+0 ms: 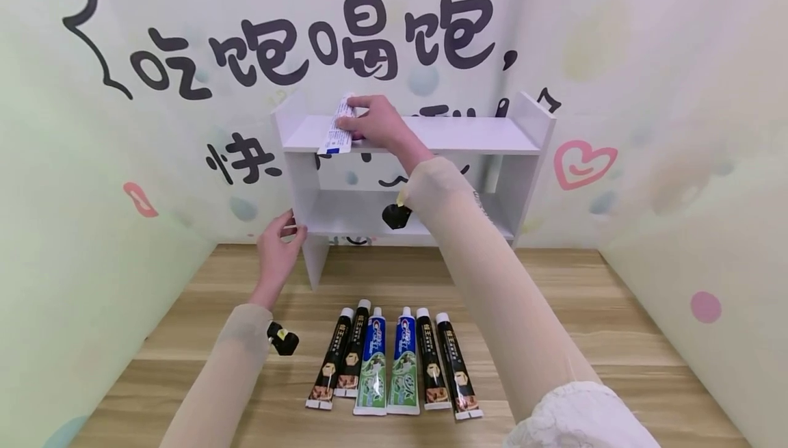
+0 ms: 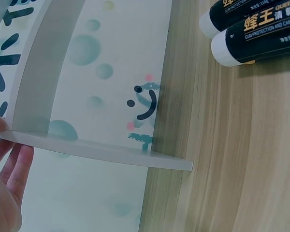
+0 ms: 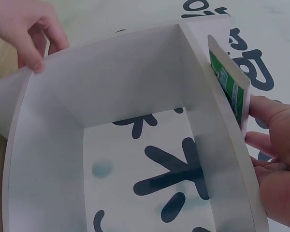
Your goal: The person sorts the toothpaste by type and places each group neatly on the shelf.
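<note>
A white shelf unit (image 1: 468,135) stands on the wooden table against the wall. My left hand (image 1: 278,251) grips the edge of its left side panel (image 2: 94,151), thumb on one side and fingers on the other. Up at the left end of the top board, my right hand (image 1: 383,122) holds a toothpaste tube (image 1: 335,139) between thumb and fingers. The tube's white printed back faces up in the head view; its green side (image 3: 227,84) faces the board in the right wrist view. Its cap end is hard to make out.
In front of the shelf, several toothpaste tubes lie in a row, caps toward the shelf: blue-green ones (image 1: 373,373) in the middle, black ones (image 1: 457,369) on both sides. Printed wall sheets (image 1: 677,126) enclose the table (image 1: 554,311) at the back and sides.
</note>
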Tool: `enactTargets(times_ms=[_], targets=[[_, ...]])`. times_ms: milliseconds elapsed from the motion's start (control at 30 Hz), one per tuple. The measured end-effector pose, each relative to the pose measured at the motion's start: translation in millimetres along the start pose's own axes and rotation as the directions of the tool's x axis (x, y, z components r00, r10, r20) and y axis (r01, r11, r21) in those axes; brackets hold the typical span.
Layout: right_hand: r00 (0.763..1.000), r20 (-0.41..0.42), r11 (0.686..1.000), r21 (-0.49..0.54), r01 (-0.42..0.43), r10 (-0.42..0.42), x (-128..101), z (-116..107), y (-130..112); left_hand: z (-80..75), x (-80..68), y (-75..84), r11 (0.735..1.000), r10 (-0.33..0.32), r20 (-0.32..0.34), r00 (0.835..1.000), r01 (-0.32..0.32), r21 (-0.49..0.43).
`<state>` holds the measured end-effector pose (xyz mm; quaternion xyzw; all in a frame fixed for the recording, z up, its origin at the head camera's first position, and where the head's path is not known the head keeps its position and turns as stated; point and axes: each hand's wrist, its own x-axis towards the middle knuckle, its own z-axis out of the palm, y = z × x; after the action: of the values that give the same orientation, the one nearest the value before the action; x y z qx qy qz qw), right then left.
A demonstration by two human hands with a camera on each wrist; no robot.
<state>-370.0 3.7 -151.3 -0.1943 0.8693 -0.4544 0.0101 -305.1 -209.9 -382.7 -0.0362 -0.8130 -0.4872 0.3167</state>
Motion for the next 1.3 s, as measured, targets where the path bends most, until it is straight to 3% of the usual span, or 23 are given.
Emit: enactTargets(times_ms=[267, 400, 733, 1067, 1300], targets=[[0.997, 0.036, 0.976, -0.205, 0.07, -0.064, -0.7, -0.6, -0.4, -1.8, -1.5, 4.5, 1.0, -0.014, 0.003, 1.0, 0.014, -0.021], [0.996, 0.034, 0.965, -0.249, 0.084, -0.078, -0.7, 2.4, 1.1, -2.1, -3.4, 2.9, 0.999, -0.015, 0.008, 1.0, 0.015, -0.032], [0.988, -0.023, 0.949, -0.284, 0.14, -0.153, -1.8, 7.9, 5.4, -1.6, -3.5, -1.6, 0.999, -0.006, 0.0, 1.0, 0.006, -0.044], [0.988, -0.018, 0.935, -0.324, 0.142, -0.156, -3.7, 4.4, 8.3, 1.9, -2.4, -0.8, 0.997, -0.006, -0.019, 1.0, 0.005, -0.078], [0.99, -0.004, 0.94, -0.315, 0.13, -0.138, 0.2, 6.6, 7.8, 1.6, -2.9, -3.1, 0.999, -0.017, -0.015, 1.0, 0.016, -0.052]])
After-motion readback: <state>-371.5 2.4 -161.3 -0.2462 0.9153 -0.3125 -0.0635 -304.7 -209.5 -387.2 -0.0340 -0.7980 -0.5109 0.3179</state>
